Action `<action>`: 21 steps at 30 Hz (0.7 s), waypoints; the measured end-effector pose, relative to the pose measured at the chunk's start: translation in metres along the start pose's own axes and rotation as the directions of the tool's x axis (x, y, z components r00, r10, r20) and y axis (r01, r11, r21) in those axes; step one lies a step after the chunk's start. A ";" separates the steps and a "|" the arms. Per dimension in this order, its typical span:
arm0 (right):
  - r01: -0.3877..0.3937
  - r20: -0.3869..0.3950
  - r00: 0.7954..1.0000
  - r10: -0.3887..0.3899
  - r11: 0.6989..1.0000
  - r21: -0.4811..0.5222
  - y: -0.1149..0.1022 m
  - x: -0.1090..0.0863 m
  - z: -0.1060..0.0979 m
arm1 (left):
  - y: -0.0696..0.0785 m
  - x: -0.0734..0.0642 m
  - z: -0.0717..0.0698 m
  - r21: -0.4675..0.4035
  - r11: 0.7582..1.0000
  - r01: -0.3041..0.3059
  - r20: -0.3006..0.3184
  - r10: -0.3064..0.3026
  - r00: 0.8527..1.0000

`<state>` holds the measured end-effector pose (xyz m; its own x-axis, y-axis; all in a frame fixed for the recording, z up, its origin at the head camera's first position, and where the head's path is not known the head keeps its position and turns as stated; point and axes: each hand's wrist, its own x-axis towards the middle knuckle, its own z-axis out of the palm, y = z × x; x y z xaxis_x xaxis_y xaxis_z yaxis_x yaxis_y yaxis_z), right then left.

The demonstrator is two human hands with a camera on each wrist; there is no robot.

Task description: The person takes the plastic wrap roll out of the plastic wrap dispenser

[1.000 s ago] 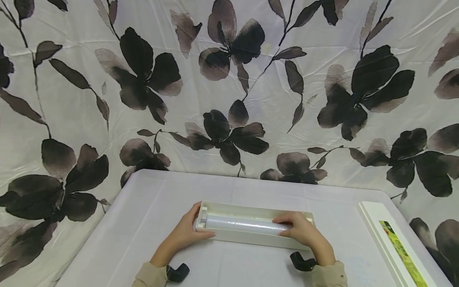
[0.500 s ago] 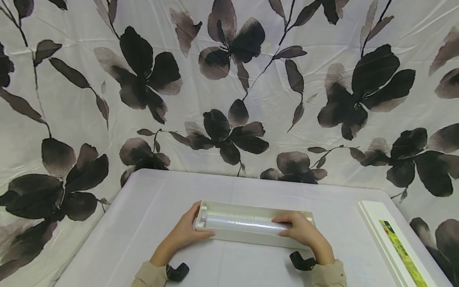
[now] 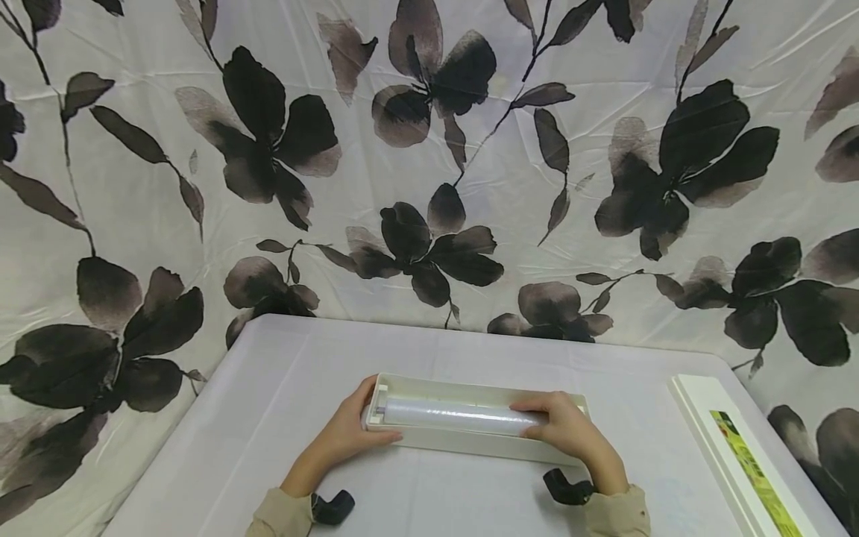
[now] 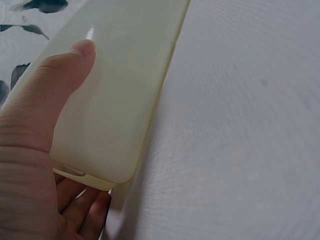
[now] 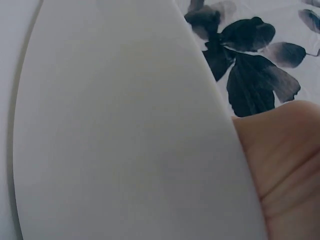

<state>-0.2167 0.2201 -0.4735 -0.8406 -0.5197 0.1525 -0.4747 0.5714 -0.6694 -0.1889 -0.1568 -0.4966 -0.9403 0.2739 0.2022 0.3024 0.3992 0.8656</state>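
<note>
A long off-white plastic dispenser box [image 3: 463,443] lies across the table with its top open. Inside it sits a glossy, whitish roll of cling film [image 3: 436,415]. My left hand [image 3: 349,426] grips the box's left end, thumb along the front wall and fingers round the end; the left wrist view shows the thumb [image 4: 75,65] flat on that wall. At the right end my right hand [image 3: 567,429] reaches into the box, thumb and fingers on either side of the roll. In the right wrist view the box wall [image 5: 115,125] hides the fingers.
On the right of the white-covered table [image 3: 463,500] lies a long white lid [image 3: 705,425] with a yellow-green label [image 3: 751,470]. A white curtain with dark flowers [image 3: 429,149] hangs behind. Black camera mounts [image 3: 333,509] sit at both wrists.
</note>
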 end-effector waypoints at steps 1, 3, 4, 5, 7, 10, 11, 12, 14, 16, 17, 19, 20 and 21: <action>0.004 -0.003 1.000 -0.004 1.000 -0.003 0.000 0.000 0.000 | 0.000 0.000 0.000 0.000 1.000 -0.002 0.000 0.002 1.000; 0.012 -0.005 1.000 -0.012 1.000 -0.006 -0.001 0.000 0.000 | 0.000 0.000 0.000 0.001 1.000 -0.001 0.000 0.001 1.000; 0.018 -0.005 1.000 -0.018 1.000 -0.010 -0.002 0.000 0.000 | 0.000 0.000 0.000 -0.001 1.000 -0.001 -0.001 0.001 1.000; 0.019 -0.006 1.000 -0.019 1.000 -0.012 -0.002 0.000 0.000 | -0.001 0.000 0.000 -0.002 1.000 0.000 -0.002 0.000 1.000; 0.019 -0.008 1.000 -0.020 1.000 -0.011 -0.003 0.000 -0.001 | -0.001 0.000 0.001 0.001 1.000 0.001 -0.001 -0.001 1.000; 0.017 -0.011 1.000 -0.017 1.000 -0.004 -0.004 -0.001 -0.001 | 0.000 0.001 0.001 0.007 1.000 0.006 -0.004 -0.006 1.000; 0.015 -0.013 1.000 -0.015 1.000 -0.002 -0.005 -0.001 -0.001 | 0.000 0.001 0.001 0.009 1.000 0.007 -0.004 -0.006 1.000; 0.015 -0.014 1.000 -0.015 1.000 -0.001 -0.005 -0.001 -0.001 | 0.000 0.001 0.001 0.013 1.000 0.008 -0.004 -0.008 1.000; 0.017 -0.017 1.000 -0.017 1.000 -0.002 -0.006 -0.001 -0.002 | 0.000 0.001 0.001 0.014 1.000 0.011 -0.004 -0.011 1.000; 0.023 -0.019 1.000 -0.023 1.000 -0.005 -0.005 -0.001 -0.002 | 0.001 0.001 0.001 0.011 1.000 0.009 -0.005 -0.009 1.000; 0.027 -0.021 0.999 -0.027 1.000 -0.008 -0.005 0.000 -0.002 | 0.001 0.001 0.001 0.011 1.000 0.007 -0.004 -0.007 1.000; 0.023 -0.024 0.999 -0.024 1.000 -0.013 -0.005 0.000 -0.002 | 0.002 0.000 0.000 0.011 1.000 0.005 -0.004 -0.005 1.000; 0.023 -0.026 0.999 -0.023 1.000 -0.017 -0.005 0.000 -0.002 | 0.003 0.001 0.000 0.012 1.000 0.005 -0.004 -0.005 1.000; 0.019 -0.028 0.999 -0.019 1.000 -0.019 -0.004 0.000 -0.002 | 0.003 0.001 0.000 0.014 1.000 0.006 -0.006 -0.006 1.000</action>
<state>-0.2154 0.2184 -0.4695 -0.8384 -0.5124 0.1858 -0.4952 0.5738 -0.6523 -0.1884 -0.1552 -0.4938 -0.9428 0.2665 0.2000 0.2993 0.4133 0.8600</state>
